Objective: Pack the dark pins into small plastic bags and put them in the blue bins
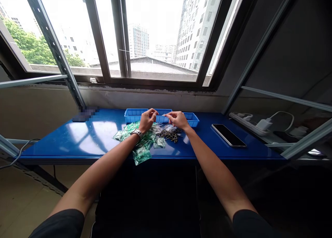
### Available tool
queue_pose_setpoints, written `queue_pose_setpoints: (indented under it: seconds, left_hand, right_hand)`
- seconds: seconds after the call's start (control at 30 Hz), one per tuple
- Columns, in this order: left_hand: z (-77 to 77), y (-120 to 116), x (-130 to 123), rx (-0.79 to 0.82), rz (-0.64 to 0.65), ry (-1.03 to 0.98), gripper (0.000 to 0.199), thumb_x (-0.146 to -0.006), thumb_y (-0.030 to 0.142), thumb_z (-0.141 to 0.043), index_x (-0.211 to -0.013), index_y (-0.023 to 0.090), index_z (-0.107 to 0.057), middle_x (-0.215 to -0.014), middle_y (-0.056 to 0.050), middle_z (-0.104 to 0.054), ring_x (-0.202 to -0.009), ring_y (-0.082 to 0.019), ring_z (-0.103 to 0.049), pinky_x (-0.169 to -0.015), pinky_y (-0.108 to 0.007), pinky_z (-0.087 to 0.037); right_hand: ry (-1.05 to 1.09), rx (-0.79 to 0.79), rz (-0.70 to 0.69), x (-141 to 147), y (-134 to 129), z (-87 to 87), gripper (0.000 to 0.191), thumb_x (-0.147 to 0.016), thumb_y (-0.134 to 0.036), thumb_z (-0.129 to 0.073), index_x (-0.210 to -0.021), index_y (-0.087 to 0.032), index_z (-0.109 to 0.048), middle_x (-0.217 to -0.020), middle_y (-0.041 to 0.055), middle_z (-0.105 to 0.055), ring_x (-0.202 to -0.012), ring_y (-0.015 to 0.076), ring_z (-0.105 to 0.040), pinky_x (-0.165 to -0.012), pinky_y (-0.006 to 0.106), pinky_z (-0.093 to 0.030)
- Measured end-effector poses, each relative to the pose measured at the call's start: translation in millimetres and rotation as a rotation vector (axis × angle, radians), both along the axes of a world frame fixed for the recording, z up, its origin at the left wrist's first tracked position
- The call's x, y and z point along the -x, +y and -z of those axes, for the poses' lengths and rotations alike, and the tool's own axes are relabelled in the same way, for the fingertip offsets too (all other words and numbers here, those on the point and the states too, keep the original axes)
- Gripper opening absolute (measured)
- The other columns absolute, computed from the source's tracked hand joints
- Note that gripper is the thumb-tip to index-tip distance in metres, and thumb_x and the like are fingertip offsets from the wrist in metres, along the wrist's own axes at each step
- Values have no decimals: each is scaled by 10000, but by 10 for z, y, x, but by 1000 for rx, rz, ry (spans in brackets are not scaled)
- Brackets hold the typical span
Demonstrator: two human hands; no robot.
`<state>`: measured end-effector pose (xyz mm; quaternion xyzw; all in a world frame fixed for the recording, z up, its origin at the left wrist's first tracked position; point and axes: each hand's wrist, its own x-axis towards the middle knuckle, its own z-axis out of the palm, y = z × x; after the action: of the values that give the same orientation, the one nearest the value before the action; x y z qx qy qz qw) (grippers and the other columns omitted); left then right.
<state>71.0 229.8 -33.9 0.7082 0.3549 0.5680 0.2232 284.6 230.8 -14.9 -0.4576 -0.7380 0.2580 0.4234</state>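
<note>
My left hand [147,121], with a metal watch on its wrist, is over a heap of small green plastic packets [142,154]. Its fingers are curled together at the tips; whatever they hold is too small to make out. Level with it, my right hand [178,120] pinches something tiny and pale in front of the blue bins, too small to name. Below and between the hands lie clear small bags [169,128] and a loose pile of dark, thin screw-like pieces [172,135]. A clear packet [159,143] rests near the table's front edge.
Blue plastic bins [136,116] stand in a row behind the hands. To the right lies a phone [229,135] on the blue table [109,141]. A power strip with a charger [264,124] sits beyond it. Metal shelf posts [55,46] flank the table, a window behind.
</note>
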Motion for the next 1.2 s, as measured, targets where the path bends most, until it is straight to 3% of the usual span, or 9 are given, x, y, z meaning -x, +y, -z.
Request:
queue_pose_setpoints:
  seconds: [0.1, 0.2, 0.37, 0.47, 0.6, 0.77, 0.9, 1.2]
  left_hand:
    - [8, 4, -1, -3, 10, 7, 266, -970, 377, -554, -859, 167, -674, -604, -8, -618, -538, -130, -582, -518, -218, -422]
    - [10, 0, -2, -2, 24, 11, 259, -967, 366, -554, -856, 165, -674, -597, -6, -613, -536, -128, -579, -518, -216, -426]
    - [8, -12, -2, 4, 32, 9, 259, -967, 368, -561, -860, 163, -679, -600, -9, -614, -526, -127, -570, -501, -214, -418]
    - [7, -20, -2, 4, 34, 1, 259, -966, 368, -564, -860, 163, -681, -601, -11, -612, -530, -129, -571, -499, -214, -415]
    - [12, -22, -2, 9, 35, -1, 257, -964, 364, -562, -861, 160, -680, -595, -12, -609, -531, -130, -568, -500, -214, -409]
    - [22, -10, 0, 6, 32, 11, 263, -967, 370, -559, -863, 160, -680, -592, -12, -608, -531, -131, -564, -498, -213, -391]
    - [8, -13, 6, -15, -13, 52, 251, -973, 350, -552, -863, 170, -688, -624, -14, -631, -563, -138, -579, -539, -227, -401]
    - [-14, -15, 3, -37, -4, 141, 271, -945, 432, -642, -907, 180, -734, -840, -59, -745, -747, -188, -651, -656, -273, -473]
  right_hand:
    - [-305, -109, -37, -35, -47, -57, 355, -889, -469, -685, -933, -155, -846, -648, 64, -703, -571, 155, -600, -538, 258, -420]
    - [-509, -98, -71, -94, -86, -119, 351, -865, -506, -715, -912, -189, -859, -736, 79, -739, -650, 172, -623, -571, 271, -402]
    - [-666, 19, -137, -165, -120, -170, 435, -774, -632, -778, -898, -224, -867, -831, 76, -787, -736, 207, -678, -594, 274, -419]
    - [-701, 21, -126, -173, -114, -161, 420, -743, -607, -808, -927, -234, -867, -897, 68, -801, -787, 220, -698, -602, 272, -422]
    - [-641, 15, -151, -176, -100, -142, 269, -815, -455, -746, -853, -213, -857, -831, 66, -791, -724, 195, -682, -614, 270, -437]
    - [-475, -121, -27, -167, -78, -132, 317, -890, -375, -623, -773, -164, -829, -695, 79, -738, -608, 175, -612, -570, 285, -413]
    - [-230, -187, 12, -107, -66, -119, 350, -906, -418, -612, -840, -159, -838, -763, 86, -762, -662, 186, -654, -603, 274, -457]
    - [15, -102, -52, 64, -75, -18, 482, -901, -597, -608, -944, -158, -801, -614, 35, -651, -454, 144, -548, -452, 258, -433]
